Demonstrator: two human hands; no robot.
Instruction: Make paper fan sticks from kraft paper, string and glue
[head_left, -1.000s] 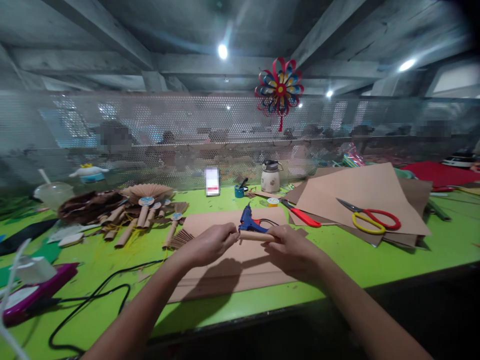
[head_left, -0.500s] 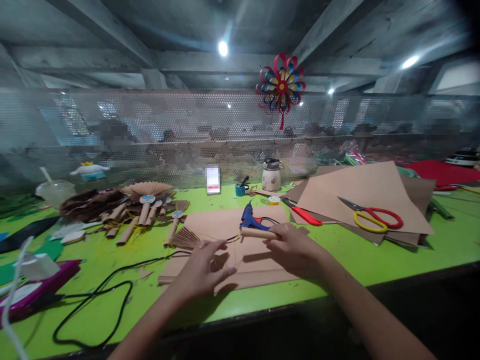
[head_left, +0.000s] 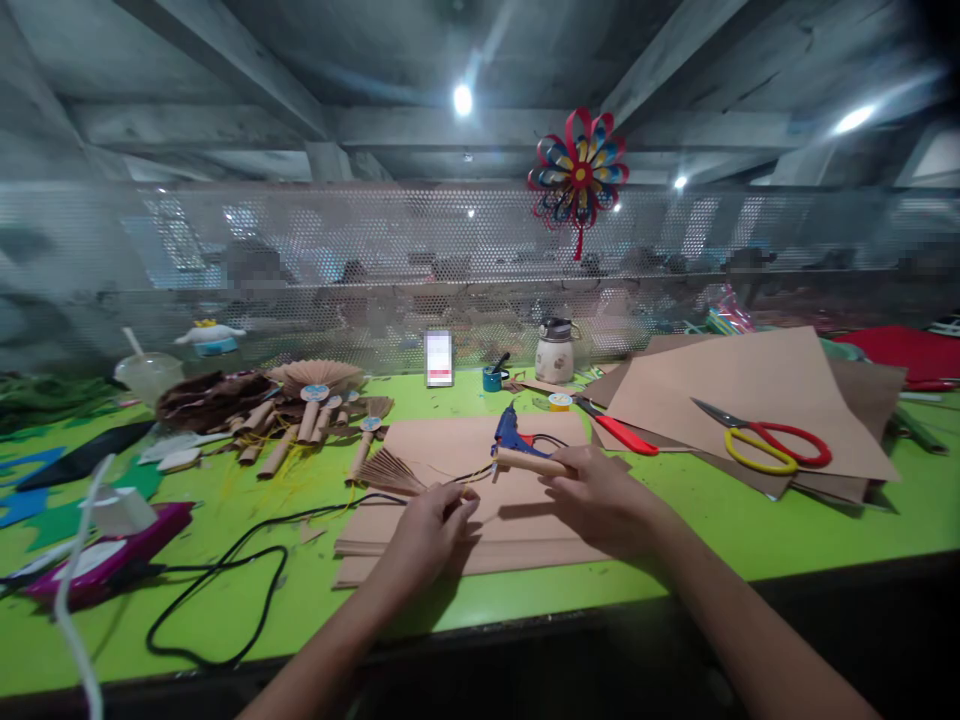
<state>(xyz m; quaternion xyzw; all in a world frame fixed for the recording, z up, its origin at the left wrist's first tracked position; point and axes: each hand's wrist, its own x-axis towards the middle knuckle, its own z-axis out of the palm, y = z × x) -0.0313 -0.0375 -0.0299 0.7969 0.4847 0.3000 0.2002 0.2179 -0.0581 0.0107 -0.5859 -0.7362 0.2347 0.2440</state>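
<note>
My right hand [head_left: 596, 495] is closed round one end of a rolled brown paper tube [head_left: 531, 462], held nearly level above a stack of brown paper [head_left: 420, 435]. My left hand [head_left: 433, 525] has its thumb and fingers pressed together; whatever is between them is too small to make out. A small pleated paper fan [head_left: 388, 470] lies just beyond the left fingers. Behind the tube stands a blue hot glue gun [head_left: 510, 432], partly hidden by it. A dark cord [head_left: 285, 518] runs across the table and behind my left hand.
Finished paper fans [head_left: 319, 385] on rolled handles lie to the left. Yellow-and-red scissors [head_left: 780, 445] rest on brown sheets at right, near a red-handled cutting tool [head_left: 619, 430]. A purple power strip [head_left: 112, 565] sits front left. A bottle [head_left: 555, 352] and phone [head_left: 439, 360] stand behind.
My left hand's spread fingers have come together in a pinch. The right hand keeps hold of the paper tube. The whole view has turned slightly left.
</note>
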